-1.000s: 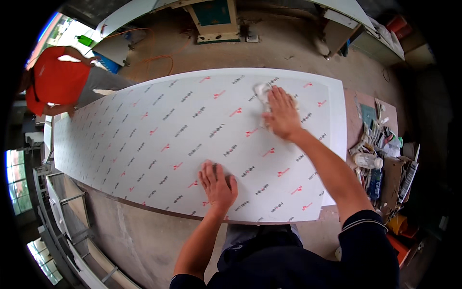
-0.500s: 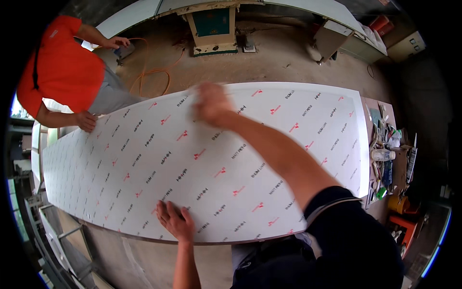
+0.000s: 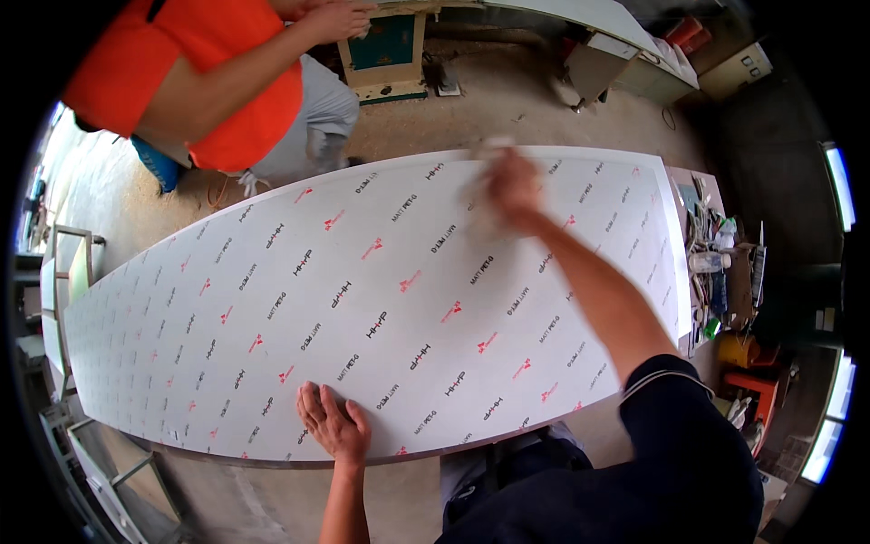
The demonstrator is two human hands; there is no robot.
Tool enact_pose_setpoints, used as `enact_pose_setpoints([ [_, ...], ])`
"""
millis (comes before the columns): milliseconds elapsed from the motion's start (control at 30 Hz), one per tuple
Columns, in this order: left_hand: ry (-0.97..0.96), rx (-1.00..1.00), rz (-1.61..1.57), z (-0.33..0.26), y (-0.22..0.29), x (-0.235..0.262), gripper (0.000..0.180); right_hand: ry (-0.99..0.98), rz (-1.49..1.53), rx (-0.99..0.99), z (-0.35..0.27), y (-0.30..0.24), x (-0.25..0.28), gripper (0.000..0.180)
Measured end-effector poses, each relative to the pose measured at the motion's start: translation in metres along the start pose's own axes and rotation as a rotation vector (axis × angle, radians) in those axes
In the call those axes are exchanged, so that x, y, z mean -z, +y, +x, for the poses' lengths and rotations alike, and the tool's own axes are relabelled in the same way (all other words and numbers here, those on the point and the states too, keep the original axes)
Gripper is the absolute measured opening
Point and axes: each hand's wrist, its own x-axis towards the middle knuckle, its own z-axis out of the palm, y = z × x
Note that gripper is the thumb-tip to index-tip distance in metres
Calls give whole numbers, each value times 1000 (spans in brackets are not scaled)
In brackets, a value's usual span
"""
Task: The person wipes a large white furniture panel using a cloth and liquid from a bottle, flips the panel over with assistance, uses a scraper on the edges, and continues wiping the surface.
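Observation:
A long white panel (image 3: 362, 272), covered in a film with rows of black and red print, lies flat in front of me. My left hand (image 3: 334, 423) rests on it close to the near edge, fingers stretched out and palm down, holding nothing. Over the far edge, right of the middle, my right hand (image 3: 515, 188) is smeared by motion. A pale blur shows around its fingers, and I cannot make out whether it holds something.
A person in an orange shirt (image 3: 245, 91) stands beyond the panel at the far left. Tools and bottles crowd a side table (image 3: 711, 263) on the right. Behind are a cream and green machine base (image 3: 385, 63) and a wheeled cabinet (image 3: 600, 68). A metal frame (image 3: 113, 480) leans at lower left.
My right hand has swept rightward along the panel's far edge. My left hand stays flat near the front edge. The person in orange has moved right and taken a hand off the panel.

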Motion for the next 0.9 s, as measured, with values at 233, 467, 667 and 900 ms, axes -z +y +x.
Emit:
enact_pose_setpoints([
  [233,-14,-21,-19,-2,-14,-5,41,-384,58,808,-180,-200,-79,64],
  [467,22,-4,43,-9,-9,-9,39,-109,-524,-42,-255,112,159,63],
  [667,15,-10,90,-8,-12,-12,40,-385,-552,-202,-350,65,159,55],
  [900,6,-79,47,-6,-29,-15,38,-256,20,191,-395,21,123,65],
])
